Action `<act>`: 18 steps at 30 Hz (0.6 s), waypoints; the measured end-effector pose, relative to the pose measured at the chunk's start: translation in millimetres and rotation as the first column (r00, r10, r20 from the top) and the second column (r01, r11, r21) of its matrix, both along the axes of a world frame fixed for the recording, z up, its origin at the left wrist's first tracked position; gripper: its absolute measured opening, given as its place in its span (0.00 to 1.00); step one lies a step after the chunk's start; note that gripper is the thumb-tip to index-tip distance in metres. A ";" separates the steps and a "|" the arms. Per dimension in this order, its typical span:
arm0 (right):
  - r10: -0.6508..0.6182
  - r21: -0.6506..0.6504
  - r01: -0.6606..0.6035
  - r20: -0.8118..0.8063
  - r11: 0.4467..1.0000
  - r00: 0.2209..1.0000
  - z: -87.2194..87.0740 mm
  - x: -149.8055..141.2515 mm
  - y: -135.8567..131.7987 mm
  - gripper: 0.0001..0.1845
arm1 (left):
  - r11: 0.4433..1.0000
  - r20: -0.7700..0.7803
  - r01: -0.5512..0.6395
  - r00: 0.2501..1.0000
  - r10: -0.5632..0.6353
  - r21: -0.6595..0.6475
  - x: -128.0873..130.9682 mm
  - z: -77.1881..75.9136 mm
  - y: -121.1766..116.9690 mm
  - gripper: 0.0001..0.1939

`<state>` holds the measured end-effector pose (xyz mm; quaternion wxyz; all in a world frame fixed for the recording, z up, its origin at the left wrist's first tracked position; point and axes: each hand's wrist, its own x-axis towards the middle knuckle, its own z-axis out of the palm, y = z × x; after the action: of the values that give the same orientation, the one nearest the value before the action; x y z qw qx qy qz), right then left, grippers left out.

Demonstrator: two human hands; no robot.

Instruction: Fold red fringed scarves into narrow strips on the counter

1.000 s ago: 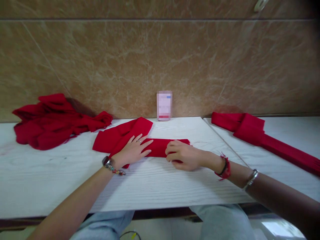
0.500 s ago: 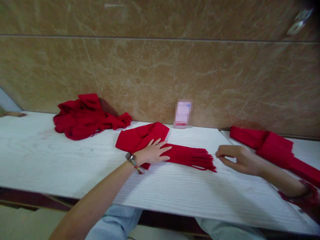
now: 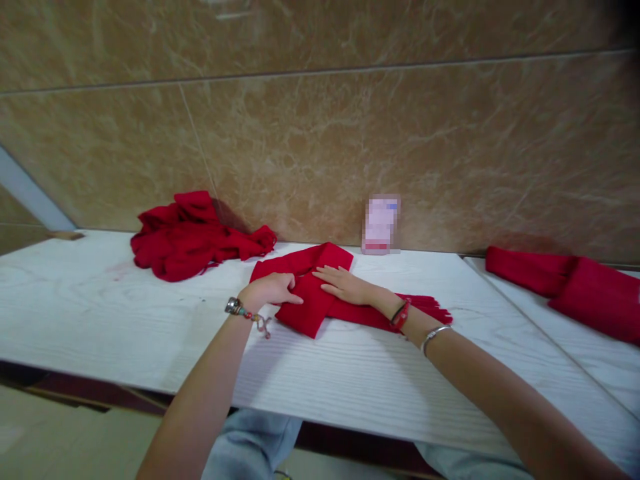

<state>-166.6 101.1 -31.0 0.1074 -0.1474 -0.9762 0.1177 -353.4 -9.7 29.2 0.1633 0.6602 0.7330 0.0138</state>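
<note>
A red scarf (image 3: 307, 310) lies partly folded on the white tabletop in front of me, its fold crossing at the middle and its fringe pointing right. My left hand (image 3: 270, 291) is at the left side of the fold, fingers bent around the cloth and thumb resting on top; the fingertips are partly hidden. Flat on the scarf, just right of the fold, rests my right hand (image 3: 347, 287) with its fingers extended. It covers some of the strip that runs to the fringe.
A crumpled red cloth (image 3: 187, 243) lies at the back left against the tiled wall (image 3: 310, 147). Behind the scarf, a blurred pink rectangular object (image 3: 381, 225) leans on the wall. Another folded red scarf (image 3: 595, 293) lies at the right, beyond a seam in the white tabletop (image 3: 125, 320).
My right hand has come left from beyond the fringe and now lies on the scarf. My left hand has shifted from flat on the scarf to its left side, with fingers bent.
</note>
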 end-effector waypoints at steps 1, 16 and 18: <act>-0.006 0.003 0.007 -0.020 1.000 1.000 0.8 1.6 3.5 0.27 | 0.999 -0.014 -0.008 1.000 0.007 -0.052 0.6 1.6 -1.7 0.13; 0.081 0.281 -0.106 0.098 0.954 0.992 26.8 -51.6 94.7 0.14 | 0.851 -0.236 0.293 0.950 -0.206 0.436 -30.5 -32.4 30.0 0.14; 0.089 0.285 -0.119 0.116 0.951 0.989 30.7 -50.7 92.3 0.14 | 0.849 -0.226 0.350 0.933 -0.279 0.396 -30.6 -33.1 32.7 0.14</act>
<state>-217.3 193.4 -0.3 0.0718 -0.0841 -0.9934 -0.0295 -384.0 23.1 -3.9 -0.0456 0.7899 0.6041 0.0949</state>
